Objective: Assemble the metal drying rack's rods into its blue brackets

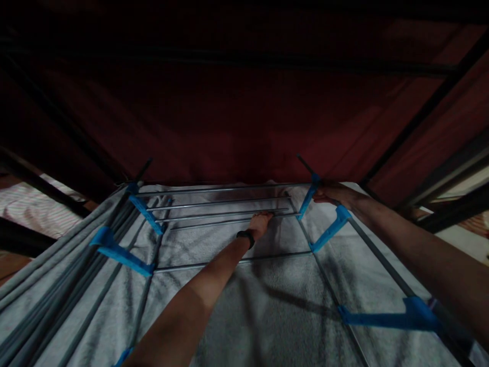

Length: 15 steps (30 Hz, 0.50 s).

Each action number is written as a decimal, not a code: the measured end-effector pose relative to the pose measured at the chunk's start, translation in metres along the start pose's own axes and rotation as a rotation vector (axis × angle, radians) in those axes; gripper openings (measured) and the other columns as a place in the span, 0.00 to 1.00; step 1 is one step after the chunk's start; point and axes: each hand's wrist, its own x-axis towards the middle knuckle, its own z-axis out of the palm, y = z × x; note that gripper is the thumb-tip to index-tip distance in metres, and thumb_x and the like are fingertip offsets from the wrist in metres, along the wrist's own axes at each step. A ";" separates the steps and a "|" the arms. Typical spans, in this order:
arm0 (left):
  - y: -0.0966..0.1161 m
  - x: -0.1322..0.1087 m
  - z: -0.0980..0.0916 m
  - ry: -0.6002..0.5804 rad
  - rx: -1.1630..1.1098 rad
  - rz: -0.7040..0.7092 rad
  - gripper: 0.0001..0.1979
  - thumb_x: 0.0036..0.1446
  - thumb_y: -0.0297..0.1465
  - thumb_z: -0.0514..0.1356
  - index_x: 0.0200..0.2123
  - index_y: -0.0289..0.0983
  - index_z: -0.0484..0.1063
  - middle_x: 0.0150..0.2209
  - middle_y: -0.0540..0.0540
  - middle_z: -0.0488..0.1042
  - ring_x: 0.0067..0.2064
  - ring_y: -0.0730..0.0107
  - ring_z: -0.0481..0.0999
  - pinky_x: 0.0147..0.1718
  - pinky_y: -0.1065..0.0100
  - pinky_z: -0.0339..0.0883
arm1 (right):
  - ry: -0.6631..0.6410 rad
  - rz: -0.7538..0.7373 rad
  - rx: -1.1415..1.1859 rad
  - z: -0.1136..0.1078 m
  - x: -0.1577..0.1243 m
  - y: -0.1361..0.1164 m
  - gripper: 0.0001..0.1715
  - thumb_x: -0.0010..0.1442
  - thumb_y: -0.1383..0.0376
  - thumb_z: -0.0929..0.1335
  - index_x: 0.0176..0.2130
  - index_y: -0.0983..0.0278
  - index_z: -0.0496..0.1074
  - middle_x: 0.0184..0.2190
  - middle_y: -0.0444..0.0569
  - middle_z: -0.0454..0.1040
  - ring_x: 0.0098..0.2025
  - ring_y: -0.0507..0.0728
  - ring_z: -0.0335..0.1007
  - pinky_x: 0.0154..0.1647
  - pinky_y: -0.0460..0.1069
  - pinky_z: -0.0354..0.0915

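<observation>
Far left: bundled grey poles (78, 275). Middle: blue-jointed rack (275, 257) over pale cloth (282, 331); left hand (261, 224), banded wrist, fingers at its thin rods (210, 224), closure unclear. Right: right hand (330, 193) beside upper blue bracket (307, 198); cannot tell whether grasping.

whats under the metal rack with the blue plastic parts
A grey cloth shows under the rack, between its bars. The left hand and forearm hide part of it; anything beneath the cloth is covered and cannot be seen.
</observation>
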 end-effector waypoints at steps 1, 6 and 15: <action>0.000 0.000 0.000 0.008 -0.009 0.007 0.31 0.64 0.18 0.53 0.68 0.42 0.70 0.63 0.39 0.76 0.62 0.58 0.76 0.62 0.56 0.69 | 0.007 0.014 -0.007 -0.001 0.001 0.001 0.11 0.54 0.70 0.76 0.31 0.62 0.70 0.26 0.48 0.75 0.31 0.55 0.77 0.39 0.49 0.80; 0.008 0.001 -0.002 0.012 -0.042 0.041 0.35 0.63 0.17 0.53 0.71 0.44 0.67 0.63 0.41 0.76 0.61 0.60 0.77 0.62 0.60 0.69 | 0.039 0.061 -0.021 -0.003 0.001 -0.001 0.11 0.53 0.76 0.73 0.33 0.63 0.71 0.26 0.46 0.75 0.30 0.52 0.75 0.35 0.44 0.76; 0.004 -0.002 0.008 0.002 0.009 -0.023 0.37 0.64 0.18 0.52 0.73 0.47 0.65 0.60 0.40 0.77 0.62 0.57 0.76 0.61 0.59 0.68 | 0.090 0.088 -0.090 0.004 -0.012 -0.015 0.12 0.56 0.79 0.70 0.31 0.63 0.69 0.24 0.44 0.73 0.29 0.51 0.73 0.37 0.44 0.74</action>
